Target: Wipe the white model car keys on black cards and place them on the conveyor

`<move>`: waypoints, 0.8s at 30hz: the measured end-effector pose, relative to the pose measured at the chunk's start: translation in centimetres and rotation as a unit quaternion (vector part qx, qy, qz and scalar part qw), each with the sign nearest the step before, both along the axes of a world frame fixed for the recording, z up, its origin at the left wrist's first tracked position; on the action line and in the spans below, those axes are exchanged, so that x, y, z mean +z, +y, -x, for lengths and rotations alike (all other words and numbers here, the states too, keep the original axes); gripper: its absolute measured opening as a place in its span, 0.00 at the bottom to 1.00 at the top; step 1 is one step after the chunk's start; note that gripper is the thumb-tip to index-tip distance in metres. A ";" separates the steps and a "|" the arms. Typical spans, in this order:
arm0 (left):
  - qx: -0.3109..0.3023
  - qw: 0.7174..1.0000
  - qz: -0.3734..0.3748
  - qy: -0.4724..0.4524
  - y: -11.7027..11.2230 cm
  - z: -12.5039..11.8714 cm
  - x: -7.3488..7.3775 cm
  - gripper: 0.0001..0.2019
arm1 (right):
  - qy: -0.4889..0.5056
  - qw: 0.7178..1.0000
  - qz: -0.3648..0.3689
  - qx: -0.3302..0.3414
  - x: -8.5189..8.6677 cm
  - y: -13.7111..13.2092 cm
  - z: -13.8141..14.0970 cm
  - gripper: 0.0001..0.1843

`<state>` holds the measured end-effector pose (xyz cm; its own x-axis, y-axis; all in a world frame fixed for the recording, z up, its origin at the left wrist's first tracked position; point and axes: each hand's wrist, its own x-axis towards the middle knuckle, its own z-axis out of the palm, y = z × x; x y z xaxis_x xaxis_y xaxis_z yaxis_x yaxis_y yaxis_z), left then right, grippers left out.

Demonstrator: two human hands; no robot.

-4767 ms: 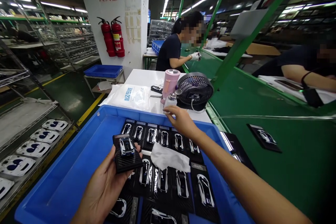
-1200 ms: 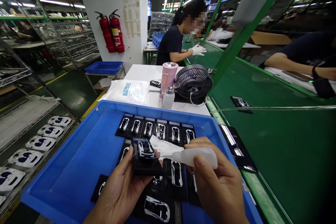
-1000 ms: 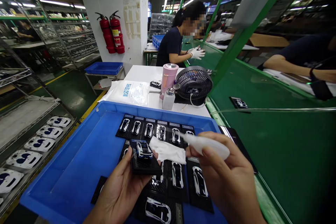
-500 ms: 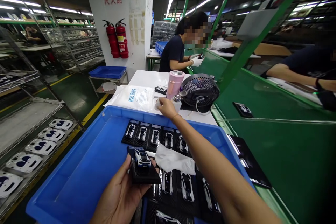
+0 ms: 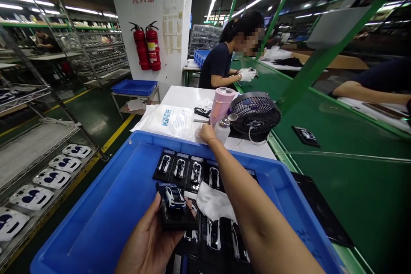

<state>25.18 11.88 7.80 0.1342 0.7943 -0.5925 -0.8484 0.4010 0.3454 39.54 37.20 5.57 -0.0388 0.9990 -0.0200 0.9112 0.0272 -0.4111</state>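
Observation:
My left hand point(image 5: 149, 244) is closed round a black carbon-pattern base with a small white and blue model car point(image 5: 175, 203) on it, held over the blue tray point(image 5: 105, 218). My right hand point(image 5: 207, 132) is stretched past the tray's far rim onto the white table, fingers closed on a white squeeze bottle point(image 5: 197, 131), right beside a small metal-capped dispenser bottle point(image 5: 224, 128). A row of model cars on black bases point(image 5: 188, 171) lies in the tray, with more under my right forearm. A white cloth point(image 5: 213, 203) lies on them.
A pink tumbler point(image 5: 221, 105), a black desk fan point(image 5: 256, 115) and a plastic bag point(image 5: 167, 120) stand on the white table. A green conveyor point(image 5: 340, 167) at right carries one car base point(image 5: 305, 135). A wire rack point(image 5: 48, 175) at left holds white shells. A co-worker point(image 5: 221, 58) works ahead.
My right hand, which held the white squeeze bottle over the car in my left hand, has reached forward to the table beside the dispenser bottle. My left hand has stayed put.

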 end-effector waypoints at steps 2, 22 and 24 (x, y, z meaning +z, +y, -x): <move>0.011 1.000 -0.004 0.001 0.0 0.0 0.1 0.17 | 0.049 0.999 -0.019 0.014 0.8 -1.4 0.0 0.16; -0.084 0.972 -0.178 0.129 -2.7 -2.5 1.4 0.26 | 0.714 0.645 0.274 -0.010 2.2 -26.9 -5.0 0.14; -0.102 0.944 -0.198 0.244 -2.7 -0.9 1.5 0.28 | 0.691 0.693 0.201 -0.057 2.0 -27.2 -9.4 0.14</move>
<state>26.08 9.19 9.30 0.0957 0.9534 -0.2860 -0.4681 0.2967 0.8324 48.97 10.00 7.55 -0.2192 0.9220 -0.3191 -0.3718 -0.3813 -0.8464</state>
